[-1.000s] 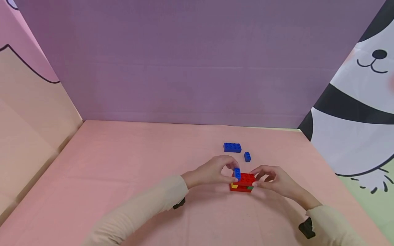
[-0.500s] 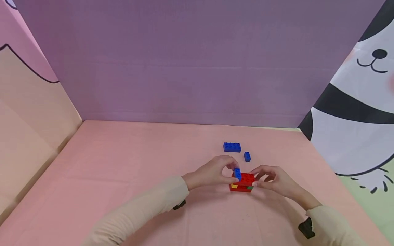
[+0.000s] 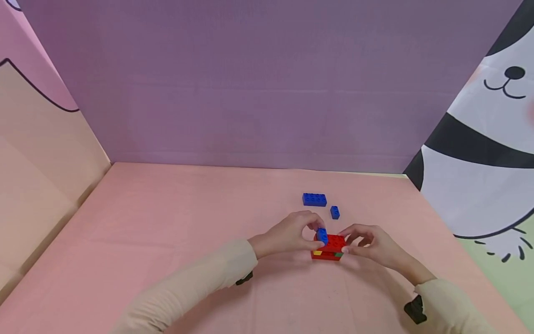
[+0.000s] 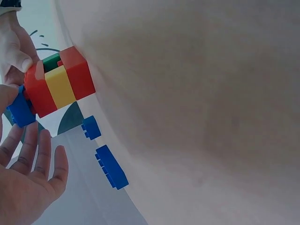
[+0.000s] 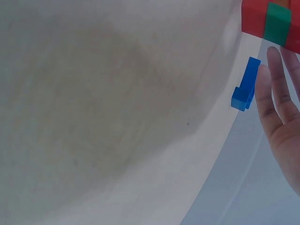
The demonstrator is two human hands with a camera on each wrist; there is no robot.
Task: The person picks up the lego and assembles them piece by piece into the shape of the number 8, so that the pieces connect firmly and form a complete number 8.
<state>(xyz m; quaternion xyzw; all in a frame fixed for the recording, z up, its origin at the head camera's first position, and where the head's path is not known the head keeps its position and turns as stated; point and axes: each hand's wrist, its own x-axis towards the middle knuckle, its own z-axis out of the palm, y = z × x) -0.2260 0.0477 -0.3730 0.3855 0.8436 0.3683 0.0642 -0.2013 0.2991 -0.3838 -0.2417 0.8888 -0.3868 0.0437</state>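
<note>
A small blue brick (image 3: 321, 236) is pinched between the thumb and fingers of my left hand (image 3: 289, 233). It sits tilted at the left end of a red brick (image 3: 335, 242), the top layer of a small stack. Below that layer, a yellow brick (image 4: 60, 87) and a green brick (image 5: 277, 23) stand at opposite ends, over a red bottom brick (image 4: 78, 73). My right hand (image 3: 376, 246) holds the stack's right end between thumb and fingers. In the left wrist view the blue brick is at the stack's studded face, its far part hidden by the thumb.
Behind the stack, a long blue brick (image 3: 314, 200) and a small blue brick (image 3: 335, 212) lie on the pink tabletop (image 3: 187, 208). A purple backdrop (image 3: 267, 83) rises at the table's far edge. A panda-print panel (image 3: 484, 185) stands on the right.
The blue brick in my left hand has turned slightly and edged a little to the right on the red brick. My right hand and the stack stay in place.
</note>
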